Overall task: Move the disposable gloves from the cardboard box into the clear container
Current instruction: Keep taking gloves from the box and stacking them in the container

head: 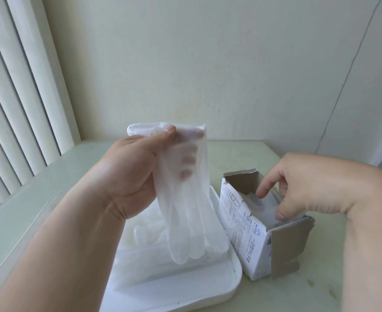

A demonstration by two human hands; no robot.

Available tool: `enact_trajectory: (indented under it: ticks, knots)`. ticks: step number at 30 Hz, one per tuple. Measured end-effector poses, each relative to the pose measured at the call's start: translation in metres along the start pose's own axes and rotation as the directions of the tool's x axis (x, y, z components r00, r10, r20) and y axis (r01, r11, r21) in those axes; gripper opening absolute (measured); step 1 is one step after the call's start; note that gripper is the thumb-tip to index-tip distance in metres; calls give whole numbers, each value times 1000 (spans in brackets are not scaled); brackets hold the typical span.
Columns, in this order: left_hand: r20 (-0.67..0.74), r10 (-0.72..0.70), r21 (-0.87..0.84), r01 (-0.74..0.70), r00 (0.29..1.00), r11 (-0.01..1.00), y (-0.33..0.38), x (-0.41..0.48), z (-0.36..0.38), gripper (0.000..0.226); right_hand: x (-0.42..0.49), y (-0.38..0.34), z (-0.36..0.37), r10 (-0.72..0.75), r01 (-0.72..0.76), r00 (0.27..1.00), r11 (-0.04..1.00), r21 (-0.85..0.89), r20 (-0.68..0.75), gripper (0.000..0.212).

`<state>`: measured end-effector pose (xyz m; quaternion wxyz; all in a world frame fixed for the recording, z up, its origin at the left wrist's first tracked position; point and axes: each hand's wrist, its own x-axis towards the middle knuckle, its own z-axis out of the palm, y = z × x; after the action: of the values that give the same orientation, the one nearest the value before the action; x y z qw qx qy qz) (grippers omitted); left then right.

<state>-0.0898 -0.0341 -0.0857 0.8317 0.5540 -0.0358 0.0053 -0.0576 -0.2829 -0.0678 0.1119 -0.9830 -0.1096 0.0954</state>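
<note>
My left hand (138, 167) grips the cuffs of a few translucent disposable gloves (190, 221), which hang fingers-down over the clear container (228, 278). More gloves (147, 235) lie inside that container. To its right lies the cardboard box (250, 239), white with printed text, its top torn open and its grey flaps standing out. My right hand (298, 188) reaches into the box's opening, with thumb and fingers touching the pale gloves (264, 206) inside; whether it has pinched one I cannot tell.
Everything sits on a pale green table (28, 221). Vertical blinds (16, 97) cover the left side. A plain wall stands behind the table, with a thin cable (352, 70) running down it at the right.
</note>
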Motion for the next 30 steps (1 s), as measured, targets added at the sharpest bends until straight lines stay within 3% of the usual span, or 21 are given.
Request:
enact_trajectory:
  ticks: [4, 7, 9, 12, 16, 20, 24, 27, 30]
  knots:
    - [15, -4, -12, 4, 1000, 1000, 1, 0, 0, 36, 8, -6, 7, 58, -58, 998, 998, -40, 17, 21]
    - [6, -8, -21, 8, 1000, 1000, 1, 0, -2, 36, 10, 0, 1, 87, -63, 969, 992, 110, -230, 23]
    - [-9, -8, -12, 8, 1000, 1000, 0, 2, -2, 36, 9, 4, -6, 102, 36, 878, 961, 276, -468, 21]
    - [-38, -24, 5, 24, 999, 1000, -2, 3, -2, 36, 1, 0, -15, 221, 256, 729, 790, 557, -648, 22]
    - [-70, -68, 49, 71, 995, 996, -7, 3, 3, 41, -8, -11, -20, 249, 502, 710, 477, 721, -659, 24]
    - [-105, -94, 87, 103, 990, 991, -14, 5, 8, 40, -12, -23, -21, 94, 624, 760, 168, 763, -642, 25]
    - [-64, -127, 168, 137, 990, 976, -20, 5, 11, 31, -13, -36, -19, -172, 578, 791, -103, 810, -587, 15]
    - [8, -157, 135, 154, 988, 979, -22, 6, 12, 28, -16, -44, -17, -326, 544, 741, -220, 810, -587, 13]
    - [180, -223, -41, 234, 958, 971, -18, 5, 12, 33, -16, -48, -14, -448, 489, 709, -244, 838, -544, 18]
